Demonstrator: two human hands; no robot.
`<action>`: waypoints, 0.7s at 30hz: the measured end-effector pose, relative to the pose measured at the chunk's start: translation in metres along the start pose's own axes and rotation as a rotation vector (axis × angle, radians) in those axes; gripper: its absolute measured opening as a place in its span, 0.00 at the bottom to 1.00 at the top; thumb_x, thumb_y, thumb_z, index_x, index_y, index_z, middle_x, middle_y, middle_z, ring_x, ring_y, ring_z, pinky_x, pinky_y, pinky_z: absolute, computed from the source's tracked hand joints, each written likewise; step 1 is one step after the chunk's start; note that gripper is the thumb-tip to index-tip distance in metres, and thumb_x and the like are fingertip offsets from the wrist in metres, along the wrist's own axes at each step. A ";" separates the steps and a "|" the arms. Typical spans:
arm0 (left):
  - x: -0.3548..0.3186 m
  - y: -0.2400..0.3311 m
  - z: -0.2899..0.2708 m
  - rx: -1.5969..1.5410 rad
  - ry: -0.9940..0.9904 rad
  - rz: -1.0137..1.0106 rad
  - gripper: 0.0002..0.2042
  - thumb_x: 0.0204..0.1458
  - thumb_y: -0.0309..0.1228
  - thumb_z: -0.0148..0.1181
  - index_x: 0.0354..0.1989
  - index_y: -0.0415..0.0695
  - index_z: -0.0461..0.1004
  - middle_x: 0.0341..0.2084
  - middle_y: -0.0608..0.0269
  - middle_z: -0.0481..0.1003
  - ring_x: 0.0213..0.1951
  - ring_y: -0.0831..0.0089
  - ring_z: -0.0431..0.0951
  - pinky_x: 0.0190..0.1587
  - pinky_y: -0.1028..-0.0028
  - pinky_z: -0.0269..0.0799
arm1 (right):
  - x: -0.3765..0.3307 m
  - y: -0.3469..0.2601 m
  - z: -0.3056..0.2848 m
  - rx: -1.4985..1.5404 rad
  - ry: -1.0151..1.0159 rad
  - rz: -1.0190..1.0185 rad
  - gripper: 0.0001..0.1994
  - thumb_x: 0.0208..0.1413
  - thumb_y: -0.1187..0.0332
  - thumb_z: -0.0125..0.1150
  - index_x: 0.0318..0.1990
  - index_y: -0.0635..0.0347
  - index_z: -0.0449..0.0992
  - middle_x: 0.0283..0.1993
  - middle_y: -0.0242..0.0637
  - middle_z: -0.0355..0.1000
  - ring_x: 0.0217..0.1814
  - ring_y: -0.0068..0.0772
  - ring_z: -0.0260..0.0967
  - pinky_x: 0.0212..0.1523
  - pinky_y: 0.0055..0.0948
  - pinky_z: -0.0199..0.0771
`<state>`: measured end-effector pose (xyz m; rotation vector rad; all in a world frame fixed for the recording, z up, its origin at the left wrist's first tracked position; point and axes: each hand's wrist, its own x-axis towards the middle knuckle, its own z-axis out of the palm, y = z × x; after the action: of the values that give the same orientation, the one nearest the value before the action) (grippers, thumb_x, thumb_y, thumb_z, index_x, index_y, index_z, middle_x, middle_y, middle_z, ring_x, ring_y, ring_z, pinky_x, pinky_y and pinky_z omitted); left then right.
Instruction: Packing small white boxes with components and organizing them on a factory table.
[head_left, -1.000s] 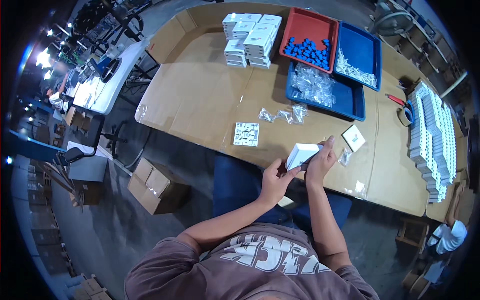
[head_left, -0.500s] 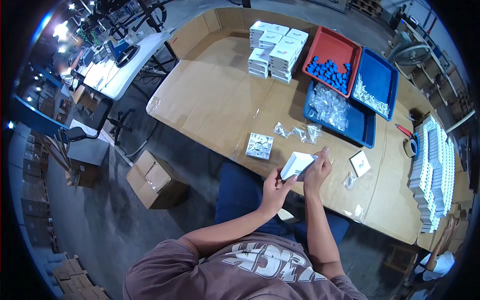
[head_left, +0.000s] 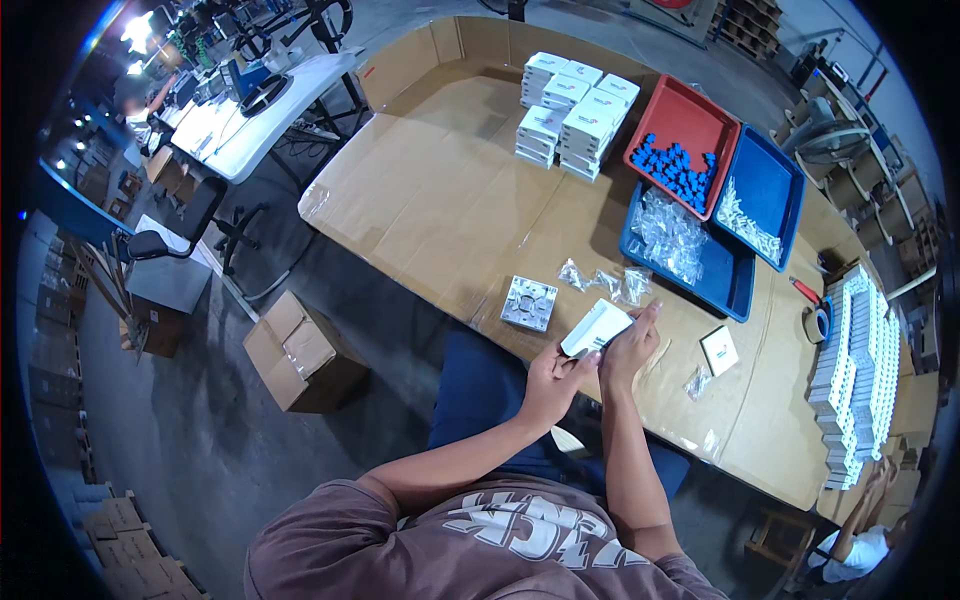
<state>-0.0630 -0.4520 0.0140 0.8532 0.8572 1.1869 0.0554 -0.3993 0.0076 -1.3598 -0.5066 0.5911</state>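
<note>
Near the table's front edge, both my hands hold a small white square box point(head_left: 597, 326), its pale face tilted up toward me. My left hand point(head_left: 556, 382) grips its near left corner, with the thumb along the lower edge. My right hand point(head_left: 630, 350) is wrapped around its right side, partly hiding it. Just left of the box lies a white square plate with moulded recesses point(head_left: 529, 303). Several small clear bags point(head_left: 606, 284) of parts rest beyond my hands. To the right are a flat white square piece point(head_left: 719, 350) and another small clear bag point(head_left: 697, 382).
Stacked white boxes point(head_left: 577, 115) stand at the back. Beside them are a red tray point(head_left: 690, 105) of blue plugs, a blue tray point(head_left: 775, 165) of white pieces and a blue tray point(head_left: 728, 285) of clear bags. Tall rows of white pieces point(head_left: 852, 380) line the right edge, near red-handled pliers point(head_left: 805, 290).
The view has shifted a little, so the table's things appear slightly lower. In my hands the white box has tipped somewhat flatter; both hands keep their hold.
</note>
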 end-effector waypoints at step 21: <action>0.419 0.083 -0.074 0.563 0.686 0.295 0.24 0.50 0.45 0.73 0.44 0.36 0.82 0.41 0.49 0.84 0.44 0.56 0.84 0.52 0.61 0.76 | 0.009 0.072 -0.080 -0.380 -0.312 -0.090 0.16 0.74 0.61 0.54 0.35 0.63 0.75 0.27 0.29 0.72 0.28 0.15 0.65 0.29 0.21 0.65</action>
<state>-0.0957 -0.0194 0.0120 1.0592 1.7253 1.5607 0.1066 -0.4454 -0.0755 -1.6001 -0.9658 0.6587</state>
